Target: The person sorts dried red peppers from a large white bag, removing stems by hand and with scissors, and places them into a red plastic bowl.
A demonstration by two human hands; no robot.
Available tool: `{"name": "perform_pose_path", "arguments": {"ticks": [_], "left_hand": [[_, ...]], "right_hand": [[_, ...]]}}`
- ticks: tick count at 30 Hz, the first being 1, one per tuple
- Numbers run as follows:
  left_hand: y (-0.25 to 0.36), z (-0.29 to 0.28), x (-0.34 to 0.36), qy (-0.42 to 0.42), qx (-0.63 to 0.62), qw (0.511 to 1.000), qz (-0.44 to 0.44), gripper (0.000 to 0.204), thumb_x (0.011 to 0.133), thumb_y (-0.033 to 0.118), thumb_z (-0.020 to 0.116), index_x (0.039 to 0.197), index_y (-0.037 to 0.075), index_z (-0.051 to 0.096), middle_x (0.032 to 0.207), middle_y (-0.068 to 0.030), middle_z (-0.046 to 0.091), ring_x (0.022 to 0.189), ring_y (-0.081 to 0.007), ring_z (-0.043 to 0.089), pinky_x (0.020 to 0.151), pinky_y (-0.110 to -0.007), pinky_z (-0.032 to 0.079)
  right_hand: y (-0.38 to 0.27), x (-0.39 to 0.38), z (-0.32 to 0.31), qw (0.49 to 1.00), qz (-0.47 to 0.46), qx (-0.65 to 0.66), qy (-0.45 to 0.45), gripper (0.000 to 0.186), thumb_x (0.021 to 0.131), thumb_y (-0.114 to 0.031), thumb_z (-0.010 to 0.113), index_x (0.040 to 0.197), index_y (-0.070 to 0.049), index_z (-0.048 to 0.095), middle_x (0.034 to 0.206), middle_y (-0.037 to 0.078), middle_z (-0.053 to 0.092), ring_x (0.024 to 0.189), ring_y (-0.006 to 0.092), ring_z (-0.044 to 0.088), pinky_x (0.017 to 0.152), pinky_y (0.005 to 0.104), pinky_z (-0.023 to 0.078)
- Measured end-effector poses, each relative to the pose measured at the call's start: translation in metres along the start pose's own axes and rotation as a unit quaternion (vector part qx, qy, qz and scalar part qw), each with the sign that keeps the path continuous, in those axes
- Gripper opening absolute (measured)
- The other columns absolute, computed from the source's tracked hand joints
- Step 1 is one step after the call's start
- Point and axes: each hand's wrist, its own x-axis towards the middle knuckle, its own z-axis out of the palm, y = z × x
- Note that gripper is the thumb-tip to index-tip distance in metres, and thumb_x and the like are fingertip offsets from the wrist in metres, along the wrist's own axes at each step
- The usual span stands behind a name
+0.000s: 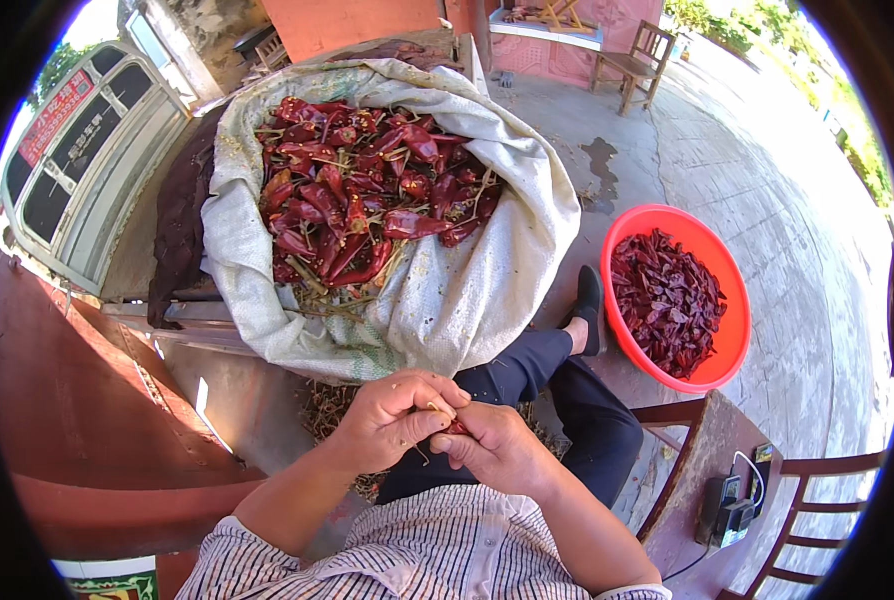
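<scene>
Both my hands meet over my lap, around a small red dried chili (pixel 455 427). My left hand (pixel 392 420) pinches at the pale stem end, and my right hand (pixel 492 445) grips the pepper, mostly hidden by the fingers. Just beyond them, a white woven sack (pixel 507 265) with its top rolled down holds red dried chilies (pixel 367 190), mixed with stalks and seeds. To the right on the ground, a red plastic basin (pixel 627 352) is full of dark red chilies (pixel 667 295). Stalks and debris (pixel 329 405) lie below the sack.
My legs (pixel 592 435) extend beneath my hands. A small wooden table (pixel 692 480) with black devices and cables stands at right, beside a chair (pixel 829 510). Another chair (pixel 632 62) is farther back. A white vehicle (pixel 82 230) and a red metal surface (pixel 87 420) are at left.
</scene>
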Motion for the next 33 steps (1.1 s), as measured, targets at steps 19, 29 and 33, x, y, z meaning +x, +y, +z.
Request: {"name": "perform_pose_path", "arguments": {"ticks": [19, 29, 33], "left_hand": [[0.008, 0.014, -0.004, 0.099, -0.082, 0.991, -0.045, 0.016, 0.107, 0.014, 0.064, 0.103, -0.002, 0.066, 0.117, -0.0147, 0.073, 0.120, -0.0311, 0.070, 0.108, -0.044, 0.052], [0.026, -0.037, -0.040, 0.080, 0.233, 0.950, -0.193, 0.026, 0.098, 0.028, 0.075, 0.099, 0.002, 0.070, 0.102, -0.0115, 0.077, 0.092, -0.0295, 0.077, 0.078, -0.042, 0.061], [0.049, -0.052, -0.057, -0.045, 0.546, 0.799, -0.248, 0.028, 0.085, 0.033, 0.082, 0.096, 0.009, 0.075, 0.096, -0.0096, 0.076, 0.085, -0.0311, 0.073, 0.074, -0.043, 0.057]], "right_hand": [[0.003, 0.016, -0.003, 0.967, -0.182, -0.177, 0.037, 0.013, 0.098, -0.016, 0.073, 0.098, -0.004, 0.067, 0.082, 0.015, 0.067, 0.076, 0.0367, 0.070, 0.068, 0.0425, 0.057], [0.006, 0.008, 0.005, 0.990, -0.104, -0.072, 0.064, 0.015, 0.098, -0.008, 0.072, 0.111, -0.002, 0.071, 0.094, 0.013, 0.071, 0.083, 0.0260, 0.072, 0.077, 0.0339, 0.057], [0.003, 0.018, -0.006, 0.976, -0.141, -0.116, 0.121, 0.017, 0.093, 0.000, 0.071, 0.111, -0.001, 0.070, 0.103, 0.014, 0.073, 0.090, 0.0260, 0.073, 0.081, 0.0333, 0.058]]}}
